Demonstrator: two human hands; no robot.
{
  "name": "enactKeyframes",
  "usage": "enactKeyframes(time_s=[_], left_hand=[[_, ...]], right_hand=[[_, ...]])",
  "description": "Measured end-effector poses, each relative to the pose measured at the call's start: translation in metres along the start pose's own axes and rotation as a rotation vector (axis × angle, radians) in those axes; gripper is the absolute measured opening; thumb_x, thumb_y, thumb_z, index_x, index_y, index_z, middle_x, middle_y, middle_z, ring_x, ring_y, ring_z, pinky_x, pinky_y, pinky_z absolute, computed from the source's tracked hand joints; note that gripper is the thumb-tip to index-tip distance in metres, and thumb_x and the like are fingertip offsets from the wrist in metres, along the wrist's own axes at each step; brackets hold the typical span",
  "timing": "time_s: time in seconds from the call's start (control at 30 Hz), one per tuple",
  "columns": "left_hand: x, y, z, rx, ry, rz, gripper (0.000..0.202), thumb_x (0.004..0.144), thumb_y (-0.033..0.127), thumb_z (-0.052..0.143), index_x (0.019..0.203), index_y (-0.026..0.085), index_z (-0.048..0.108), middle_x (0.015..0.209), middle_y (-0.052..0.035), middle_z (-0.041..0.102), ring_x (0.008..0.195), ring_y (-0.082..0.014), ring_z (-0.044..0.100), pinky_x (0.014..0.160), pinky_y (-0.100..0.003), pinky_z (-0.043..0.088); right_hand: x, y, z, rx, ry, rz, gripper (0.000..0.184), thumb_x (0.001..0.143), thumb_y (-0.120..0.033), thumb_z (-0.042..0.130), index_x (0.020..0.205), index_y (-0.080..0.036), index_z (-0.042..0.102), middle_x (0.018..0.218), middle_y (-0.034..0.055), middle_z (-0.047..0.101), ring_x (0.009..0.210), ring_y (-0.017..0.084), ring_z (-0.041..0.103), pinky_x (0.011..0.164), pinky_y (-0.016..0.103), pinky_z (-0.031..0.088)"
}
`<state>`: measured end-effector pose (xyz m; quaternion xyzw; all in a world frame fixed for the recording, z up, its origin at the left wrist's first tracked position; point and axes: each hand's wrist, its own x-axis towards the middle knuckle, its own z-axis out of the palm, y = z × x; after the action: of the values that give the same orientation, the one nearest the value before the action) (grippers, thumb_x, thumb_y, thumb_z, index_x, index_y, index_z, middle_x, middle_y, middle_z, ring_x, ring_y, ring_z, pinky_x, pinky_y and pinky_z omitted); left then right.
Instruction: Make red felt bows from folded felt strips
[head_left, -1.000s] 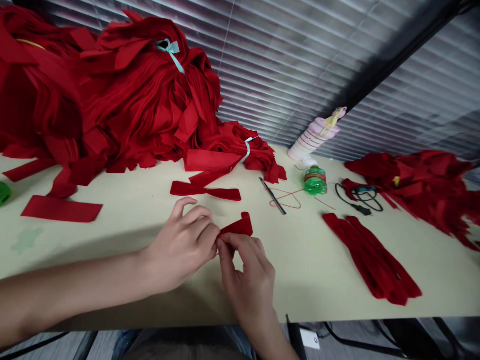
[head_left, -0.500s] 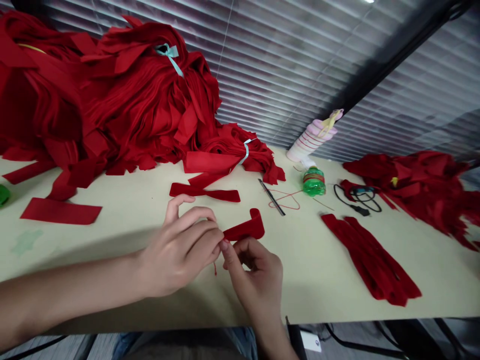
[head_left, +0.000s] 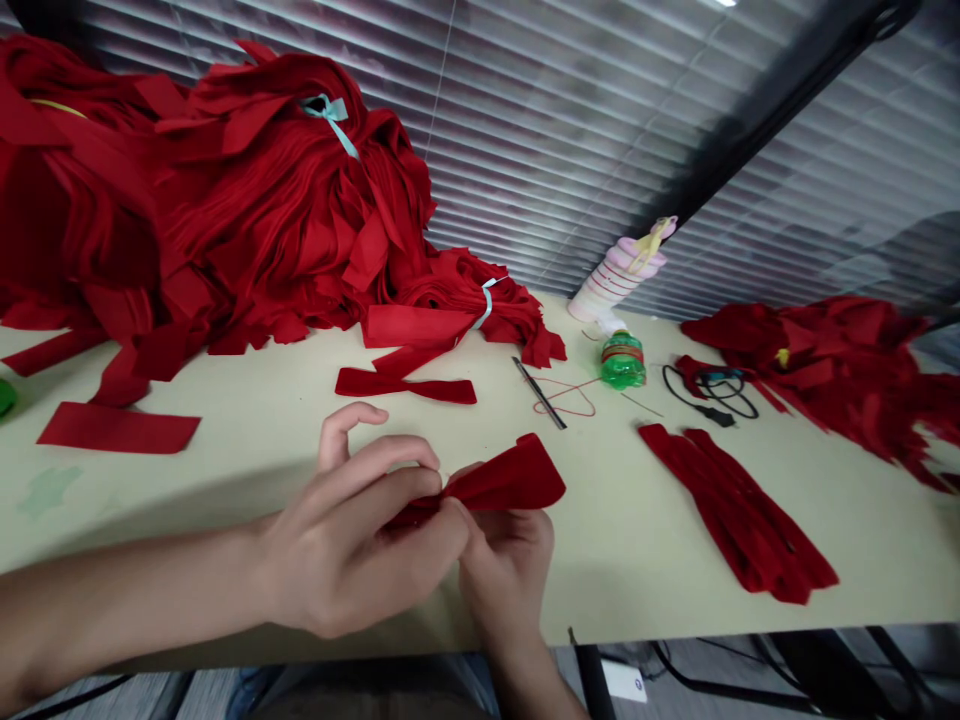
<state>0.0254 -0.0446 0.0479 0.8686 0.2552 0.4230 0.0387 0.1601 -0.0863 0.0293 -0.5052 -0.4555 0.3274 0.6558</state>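
Observation:
A strip of red ribbon (head_left: pixel 514 478) is gathered narrow at its middle, its wide end fanning out to the right. My left hand (head_left: pixel 352 540) pinches the gathered part between thumb and fingers, the index finger curled up and apart. Just right of it, my right hand (head_left: pixel 506 560) grips the same ribbon from below, its fingertips partly hidden behind the cloth. Beyond my hands lies another red strip pinched at its middle (head_left: pixel 405 386). A dark, slim metal tool (head_left: pixel 538 392) rests beside a loop of red thread (head_left: pixel 570 400).
Large bundles of red ribbon strips (head_left: pixel 262 200) fill the back left. A green spool with red thread (head_left: pixel 623 362), a pink-white roll stack (head_left: pixel 619 275) and a black cable (head_left: pixel 709 393) stand or lie at the back right. Finished-looking red strips (head_left: pixel 742 510) lie right, near another red heap (head_left: pixel 825 370).
The ribbon has turned in my fingers, so its right end now fans out flat and wide instead of curling up. My left hand has shifted slightly lower and over the middle.

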Motion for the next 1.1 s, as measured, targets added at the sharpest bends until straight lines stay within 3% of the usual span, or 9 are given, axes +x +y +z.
enactKeyframes(time_s=[0.07,0.2,0.3,0.43,0.6,0.77,0.87,0.97,1.1], left_hand=[[-0.001,0.000,0.000,-0.019,0.018,0.011,0.013,0.086,0.010,0.053,0.085,0.021,0.059,0.078,0.0053,0.066,0.081,-0.0096,0.061,0.102,-0.038,0.025],[-0.012,-0.006,0.002,-0.021,-0.073,0.036,0.022,0.087,0.013,0.058,0.106,0.024,0.059,0.094,0.0042,0.068,0.095,-0.0115,0.060,0.107,-0.039,0.017],[-0.013,-0.007,0.003,-0.031,-0.054,0.023,0.016,0.090,0.016,0.056,0.104,0.021,0.060,0.097,0.0020,0.068,0.095,-0.0114,0.060,0.107,-0.038,0.019],[-0.002,-0.003,0.001,-0.002,0.034,0.055,0.011,0.085,0.011,0.061,0.096,0.015,0.062,0.082,0.0016,0.069,0.087,-0.0124,0.061,0.102,-0.040,0.026],[0.007,-0.002,0.000,-0.040,0.001,0.054,0.010,0.086,0.009,0.059,0.094,0.013,0.061,0.080,-0.0004,0.068,0.087,-0.0156,0.060,0.097,-0.044,0.029],[0.009,-0.009,-0.003,-0.100,-0.046,0.026,0.014,0.087,0.006,0.055,0.097,0.014,0.058,0.088,-0.0058,0.065,0.096,-0.0197,0.055,0.087,-0.042,0.036],[0.012,-0.012,-0.003,-0.136,-0.055,-0.018,0.014,0.087,0.008,0.055,0.098,0.016,0.057,0.090,-0.0049,0.064,0.099,-0.0203,0.052,0.088,-0.041,0.038],[0.013,-0.015,-0.002,-0.164,-0.064,-0.085,0.014,0.086,0.007,0.056,0.097,0.016,0.058,0.088,-0.0038,0.064,0.099,-0.0194,0.051,0.089,-0.039,0.039],[0.013,-0.019,0.001,-0.268,-0.064,-0.194,0.011,0.087,0.011,0.056,0.095,0.016,0.061,0.087,-0.0031,0.064,0.096,-0.0171,0.053,0.085,-0.033,0.043]], right_hand=[[0.001,-0.003,0.001,-0.022,0.008,-0.002,0.009,0.066,-0.013,0.064,0.060,-0.019,0.066,0.053,-0.0014,0.067,0.043,0.011,0.056,0.045,0.020,0.049],[0.002,-0.003,0.003,-0.040,0.043,-0.036,0.007,0.065,-0.013,0.067,0.062,-0.019,0.068,0.057,-0.0005,0.070,0.047,0.012,0.062,0.049,0.020,0.052],[0.001,0.000,0.004,-0.019,0.075,-0.063,0.008,0.064,-0.012,0.068,0.065,-0.020,0.069,0.058,-0.0008,0.071,0.051,0.014,0.065,0.051,0.022,0.054],[-0.001,0.004,0.004,-0.008,0.090,-0.085,0.011,0.065,-0.011,0.068,0.067,-0.022,0.069,0.058,-0.0016,0.071,0.053,0.016,0.067,0.050,0.022,0.053],[-0.004,0.010,0.003,-0.014,0.118,-0.085,0.007,0.067,-0.015,0.070,0.068,-0.021,0.068,0.061,-0.0009,0.070,0.053,0.015,0.065,0.051,0.024,0.052],[-0.004,0.011,0.002,0.135,-0.043,-0.006,0.011,0.075,-0.024,0.069,0.086,-0.023,0.065,0.077,0.0011,0.068,0.071,0.016,0.063,0.070,0.030,0.053],[-0.004,0.006,-0.001,0.115,-0.166,0.061,0.004,0.080,-0.024,0.064,0.083,-0.022,0.062,0.069,-0.0014,0.060,0.062,0.012,0.055,0.059,0.025,0.048],[-0.006,0.006,-0.007,0.039,-0.282,0.140,0.016,0.088,-0.026,0.055,0.073,-0.020,0.057,0.059,-0.0040,0.050,0.053,0.010,0.045,0.049,0.021,0.037],[-0.012,0.015,-0.016,0.096,-0.280,0.165,0.029,0.092,-0.028,0.045,0.064,-0.020,0.047,0.058,-0.0044,0.042,0.053,0.010,0.039,0.050,0.024,0.030]])
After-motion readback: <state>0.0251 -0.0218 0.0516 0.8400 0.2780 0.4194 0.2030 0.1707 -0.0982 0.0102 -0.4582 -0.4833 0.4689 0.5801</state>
